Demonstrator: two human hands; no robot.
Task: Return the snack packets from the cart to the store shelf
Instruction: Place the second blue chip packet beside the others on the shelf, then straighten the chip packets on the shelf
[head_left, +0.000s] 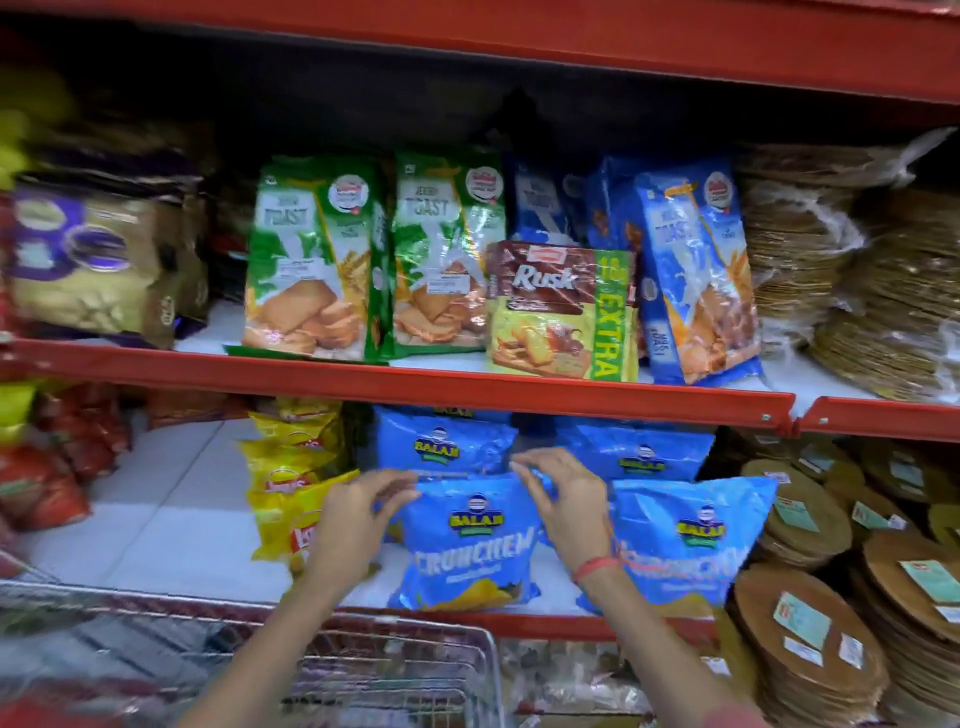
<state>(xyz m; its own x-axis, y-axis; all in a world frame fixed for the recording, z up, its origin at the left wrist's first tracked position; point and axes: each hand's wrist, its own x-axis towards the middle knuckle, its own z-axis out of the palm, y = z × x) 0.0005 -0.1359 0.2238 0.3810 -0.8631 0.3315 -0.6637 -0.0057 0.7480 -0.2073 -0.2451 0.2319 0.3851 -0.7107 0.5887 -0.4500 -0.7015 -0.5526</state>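
Pinching the top seam of the blue Crunchem packet (470, 540) at both corners: left hand (358, 519), right hand (563, 499). Packet stands upright at the front of the lower shelf (171, 525), between the yellow chip packets (291, 483) and a second blue packet (685, 540). Best to seat its base flat before letting go, or it may tip toward the cart (415, 670).

Green toast packets (317, 260): 2, upper shelf.
Blue toast packets (696, 270): at least 2; those behind unclear.
Rusk packet (561, 312): 1.
Blue Balaji packets (467, 540): 4, lower shelf, two front, two behind.
Yellow Lay's packets (291, 488): a stack, count unclear.
Hands: 2, left hand (353, 514), right hand (566, 499).
Cart (395, 670): 1.
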